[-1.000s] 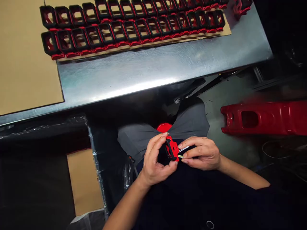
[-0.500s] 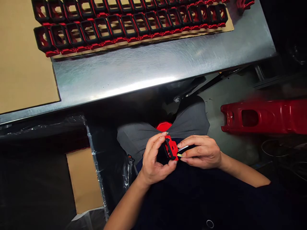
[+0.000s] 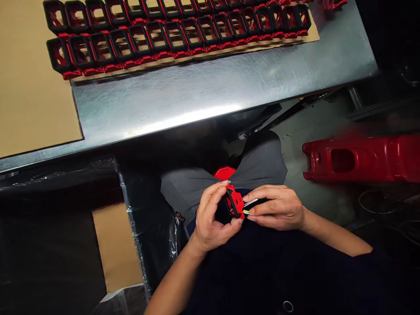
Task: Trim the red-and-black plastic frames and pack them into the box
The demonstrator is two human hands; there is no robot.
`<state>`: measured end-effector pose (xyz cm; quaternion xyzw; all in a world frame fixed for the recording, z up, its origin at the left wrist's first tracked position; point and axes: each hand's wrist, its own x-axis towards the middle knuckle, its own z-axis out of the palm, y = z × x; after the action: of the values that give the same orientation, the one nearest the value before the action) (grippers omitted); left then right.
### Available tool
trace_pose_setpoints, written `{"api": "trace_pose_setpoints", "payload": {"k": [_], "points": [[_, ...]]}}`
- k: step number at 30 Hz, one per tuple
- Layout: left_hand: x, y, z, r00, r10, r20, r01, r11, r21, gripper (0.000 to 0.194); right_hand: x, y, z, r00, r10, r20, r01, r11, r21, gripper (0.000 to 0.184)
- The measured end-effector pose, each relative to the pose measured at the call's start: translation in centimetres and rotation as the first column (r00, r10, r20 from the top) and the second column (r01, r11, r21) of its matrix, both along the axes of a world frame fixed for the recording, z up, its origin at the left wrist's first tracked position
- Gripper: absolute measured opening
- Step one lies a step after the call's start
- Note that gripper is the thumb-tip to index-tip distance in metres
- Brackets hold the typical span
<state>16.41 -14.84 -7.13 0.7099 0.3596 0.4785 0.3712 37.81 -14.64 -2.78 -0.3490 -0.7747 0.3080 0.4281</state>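
My left hand (image 3: 212, 214) grips a small red and black plastic frame (image 3: 238, 202) by its ends, fingers on the far end and thumb on the near end. The frame is held tilted above my lap. At its right side my right hand (image 3: 274, 207) pinches a slim, pale object (image 3: 250, 203) with a silvery shaft. A small yellow-green piece (image 3: 246, 212) shows at the thumb tip, close against the frame's red edge. Whether these two bits are one tool is too small to tell.
Rows of similar red and black frames (image 3: 157, 37) stand on cardboard (image 3: 36, 105) over a metal table (image 3: 197, 94). A red plastic stool (image 3: 370, 159) is at the right. Lower left, a dark plastic-lined box (image 3: 131, 227) holds a cardboard piece (image 3: 118, 249).
Both hands keep the same grip on the frame and the slim object. Only a very slight shift of the view shows.
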Motion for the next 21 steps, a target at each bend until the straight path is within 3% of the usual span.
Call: {"api": "trace_pose_setpoints", "payload": {"k": [10,21], "points": [[-0.9,0.2,0.0,0.999,-0.052,-0.010,0.052,0.999,0.009,0.078,0.3,0.1,1.2,0.994,0.034,0.103,-0.026,0.997,-0.072,0.009],[-1.4,0.5,0.3,0.995,-0.029,-0.094,0.034,0.998,0.059,0.079,0.1,0.2,2.2,0.978,0.064,0.197,-0.053,0.997,-0.060,0.010]]}}
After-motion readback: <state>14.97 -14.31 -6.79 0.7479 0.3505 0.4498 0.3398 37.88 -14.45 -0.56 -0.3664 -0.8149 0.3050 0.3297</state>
